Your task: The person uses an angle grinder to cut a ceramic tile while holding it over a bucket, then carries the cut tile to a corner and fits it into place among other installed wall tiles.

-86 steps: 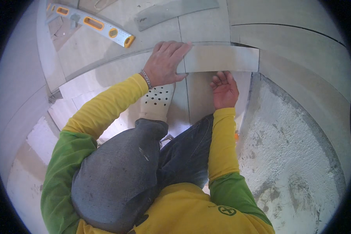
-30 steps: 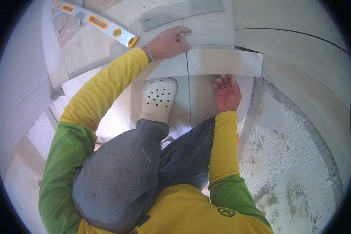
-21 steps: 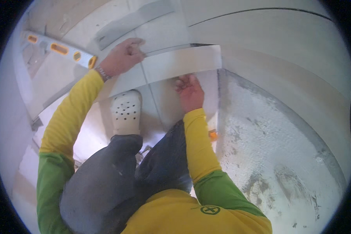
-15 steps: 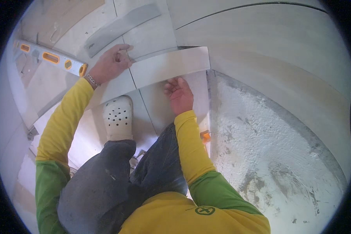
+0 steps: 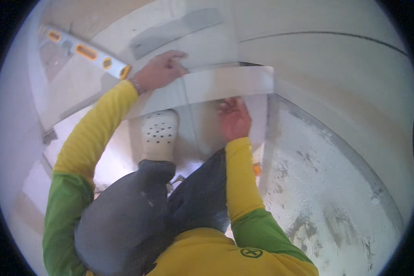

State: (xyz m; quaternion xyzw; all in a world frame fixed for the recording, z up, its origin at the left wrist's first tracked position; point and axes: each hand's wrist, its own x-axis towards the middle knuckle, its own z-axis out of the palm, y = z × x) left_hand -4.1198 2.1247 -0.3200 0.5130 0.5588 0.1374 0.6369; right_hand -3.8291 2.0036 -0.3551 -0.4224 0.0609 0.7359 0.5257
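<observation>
A long pale tile strip (image 5: 230, 83) lies across the step in front of me, its right end close to the wall. At its far left part, my left hand (image 5: 161, 70) rests by the upper edge, with index finger and thumb apart and nothing visible between them. My right hand (image 5: 235, 118) is palm up below the strip's near edge, its fingers loosely curled and their tips at that edge. I cannot tell how firmly they touch it. A thin joint line crosses the strip between my hands.
A spirit level (image 5: 87, 52) with orange openings lies at the left. Beyond my left hand is a grey curved strip (image 5: 175, 32). My white clog (image 5: 159, 133) stands on the lower tiles. At right, a rough whitish floor patch (image 5: 317, 184) meets the tiled wall (image 5: 336, 69).
The whole view has shifted, so things sit further right and slightly lower. My left index finger and thumb are spread wider; both hands stay at about the same spots along the strip.
</observation>
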